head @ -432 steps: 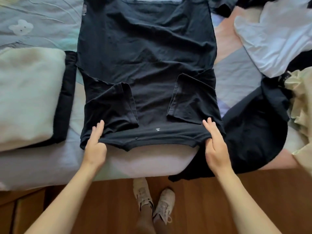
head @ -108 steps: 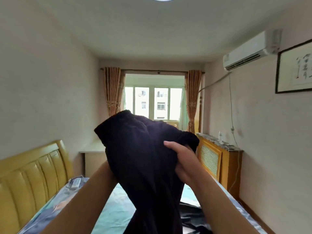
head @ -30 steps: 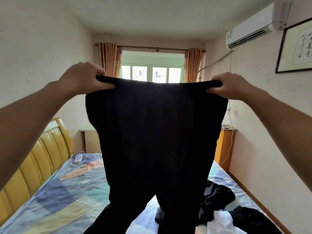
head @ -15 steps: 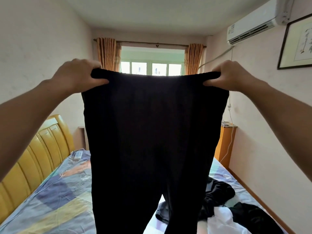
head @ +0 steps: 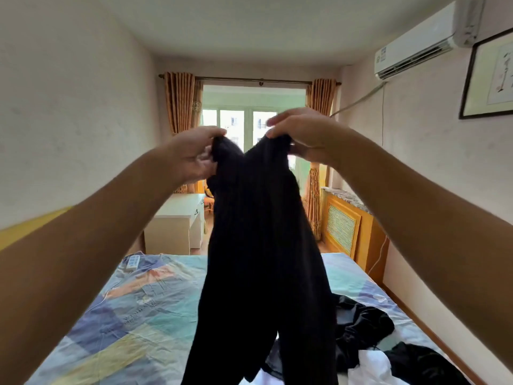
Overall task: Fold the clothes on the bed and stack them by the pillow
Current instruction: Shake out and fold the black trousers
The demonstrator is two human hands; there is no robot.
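Observation:
A pair of black trousers (head: 261, 245) hangs in the air in front of me, its two legs dropping below the frame. My left hand (head: 194, 157) grips one end of the waistband and my right hand (head: 302, 132) grips the other end. The two hands are close together, so the waistband is folded in half lengthwise. On the bed (head: 133, 315) at the lower right lies a heap of black clothes (head: 361, 326) and a white garment (head: 372, 368). The pillow is out of view.
The bed has a colourful patchwork sheet, with a white remote (head: 132, 262) near its far left corner. A yellow headboard (head: 30, 226) runs along the left. Beyond the bed stand a white desk (head: 177, 220) and a wooden radiator cover (head: 347, 226).
My hands have come together from wide apart, bringing the waistband's two ends close and folding the spread trousers in half. The view has tilted down slightly.

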